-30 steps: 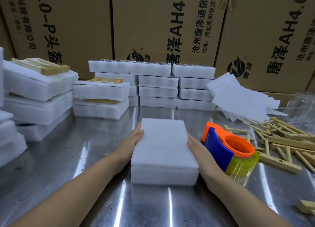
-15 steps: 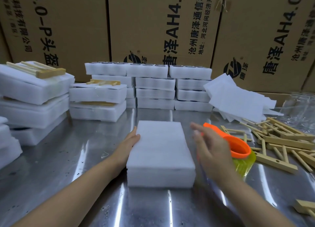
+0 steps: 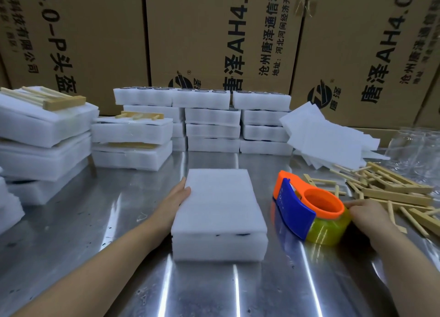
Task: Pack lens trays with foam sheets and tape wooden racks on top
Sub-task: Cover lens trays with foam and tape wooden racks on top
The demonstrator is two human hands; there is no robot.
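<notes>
Backdrop: wall of brown cartons (image 3: 214,42) with black Chinese print and "AH4.0", standing along the back edge of a stainless steel table (image 3: 71,233).

Far left: stack of white foam packs (image 3: 42,138), with a wooden rack (image 3: 59,100) lying on the top one. Next over is a shorter two-pack stack (image 3: 132,142) with a second rack (image 3: 140,115) on top.

Behind that, against the cartons: three columns of lens trays (image 3: 212,121), several high. Dark lens rims show in the top row.

Centre, toward the front: the foam-covered tray (image 3: 219,212) sits flat on the steel, long axis pointing away from the person. Its top face is plain white foam, with a thin dark seam on the near face.

Left hand (image 3: 176,197) lies against the tray's left long side. Fingers are straight and relaxed, tips reaching the top edge; it's resting there, not gripping.

Just right of the tray, not touching it: tape dispenser (image 3: 309,209), orange body, blue guard, yellowish tape roll, standing on the table.

Right hand (image 3: 366,212) is on the dispenser's right side, fingers curled onto the roll, thumb at the orange rim.

Back right: loose foam sheets (image 3: 328,135) in a fanned heap.

Right of the dispenser: jumbled pile of wooden racks (image 3: 392,193), just beyond the right hand.

Far right edge: clear containers (image 3: 416,150), too blurred to identify.
</notes>
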